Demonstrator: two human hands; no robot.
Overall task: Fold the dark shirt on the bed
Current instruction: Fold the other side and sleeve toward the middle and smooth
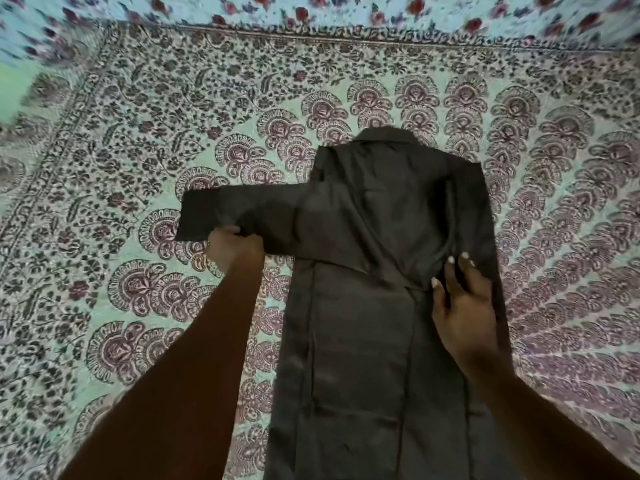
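bedspread (104, 168): pale green, maroon-and-black floral print, bordered, spread across view | floral cloth (346, 8): light blue with red flowers, along far edge | green patch (14, 88): far left

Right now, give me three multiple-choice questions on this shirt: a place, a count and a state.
1. The shirt's spread sleeve lies: A, to the left; B, to the right; C, tucked underneath.
2. Hands touching the shirt: A, none; B, one; C, two.
3. The left hand is: A, flat; B, gripping the sleeve; C, hanging free.
Answers: 1 A, it sticks out leftward. 2 C, left hand and right hand are both on the cloth. 3 B, its fingers curl round the sleeve's edge.
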